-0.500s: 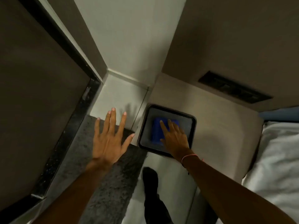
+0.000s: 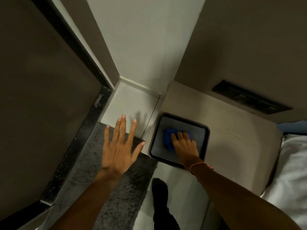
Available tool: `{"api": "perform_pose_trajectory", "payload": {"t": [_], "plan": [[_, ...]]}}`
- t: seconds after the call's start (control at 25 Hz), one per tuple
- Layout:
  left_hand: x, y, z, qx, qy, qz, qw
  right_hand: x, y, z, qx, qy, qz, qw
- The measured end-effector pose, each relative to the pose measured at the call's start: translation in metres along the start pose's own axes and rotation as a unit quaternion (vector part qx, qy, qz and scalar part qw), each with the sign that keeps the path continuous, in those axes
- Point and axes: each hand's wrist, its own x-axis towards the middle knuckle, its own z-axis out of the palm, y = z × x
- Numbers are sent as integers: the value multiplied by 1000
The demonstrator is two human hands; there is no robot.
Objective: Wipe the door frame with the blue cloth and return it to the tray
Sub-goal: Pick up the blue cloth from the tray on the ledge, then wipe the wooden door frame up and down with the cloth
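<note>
A blue cloth [image 2: 168,138] lies bunched in a dark square tray [image 2: 203,140] on a low pale bedside unit. My right hand [image 2: 185,146] is down in the tray, its fingers curled over the cloth and gripping it. My left hand [image 2: 120,146] hovers flat with fingers spread, holding nothing, above the edge of a dark rug to the left of the tray. The dark door [image 2: 41,97] with its black frame edge [image 2: 78,130] fills the left side.
A pale wall corner [image 2: 137,47] rises between door and bedside unit. A black switch panel [image 2: 250,97] sits on the headboard wall. White bedding [image 2: 290,171] lies at the right. A dark grey rug [image 2: 99,188] covers the floor, and my dark-socked foot [image 2: 160,188] stands below the tray.
My right hand's fingers have curled and gathered the cloth, which now looks bunched rather than flat. The left hand has stayed spread in about the same place.
</note>
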Motion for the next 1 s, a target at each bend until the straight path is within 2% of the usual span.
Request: {"api": "perform_pose_trajectory", "payload": {"t": [0.08, 0.16, 0.32, 0.44, 0.52, 0.68, 0.8, 0.88, 1.0], "plan": [[-11, -19, -28, 16, 26, -8, 999, -13, 1, -14, 10, -14, -16, 1000], [-25, -44, -63, 35, 61, -26, 997, -33, -6, -40, 19, 14, -20, 1000], [-67, -97, -160, 69, 141, -73, 985, -82, -42, -141, 38, 118, -71, 990], [-111, -134, -248, 98, 205, -110, 968, -128, -80, -250, 18, 228, -96, 969], [-142, -157, -303, 118, 242, -133, 954, -156, -107, -311, 9, 275, -109, 955], [-248, -213, -428, 160, 349, -203, 901, -251, -177, -443, 28, 437, -181, 881], [-327, -247, -503, 196, 399, -251, 860, -326, -230, -519, 34, 530, -224, 817], [-383, -267, -546, 214, 434, -280, 829, -372, -266, -560, 48, 592, -250, 765], [-477, -295, -602, 249, 473, -330, 778, -446, -332, -614, 92, 678, -308, 660]]}}
